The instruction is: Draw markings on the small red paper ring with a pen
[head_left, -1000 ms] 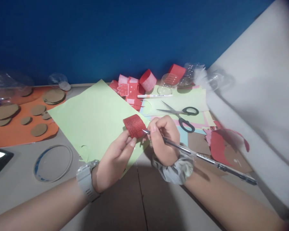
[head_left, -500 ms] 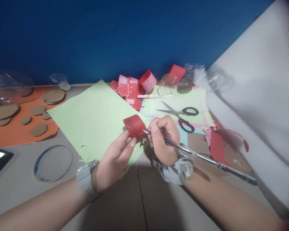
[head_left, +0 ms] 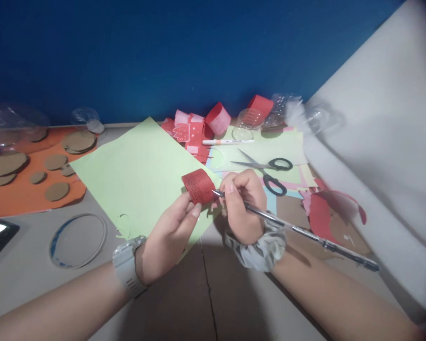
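My left hand (head_left: 172, 232) grips a short red paper roll (head_left: 198, 185) between thumb and fingers; dark lines run across the roll's outer face. In my right hand (head_left: 244, 206) is a clear-barrelled pen (head_left: 287, 226), pinched near its tip. The tip points left and lies at the right edge of the roll; whether it touches cannot be made out. Under both hands lies a light green paper sheet (head_left: 142, 170), its lower right part covered by them. Black-handled scissors (head_left: 266, 166) rest open just beyond my right hand.
Cardboard discs (head_left: 57, 192) lie on orange paper (head_left: 24, 203) at the left, near a tape ring (head_left: 53, 244). Behind are red paper pieces (head_left: 197, 132), a white marker (head_left: 229, 142) and clear plastic lids (head_left: 250, 119). A blue wall (head_left: 191, 57) bounds the back; white material (head_left: 386, 142) slopes at the right.
The pen tip and my right hand have shifted very slightly to the right. My left hand and the red roll stay nearly where they were.
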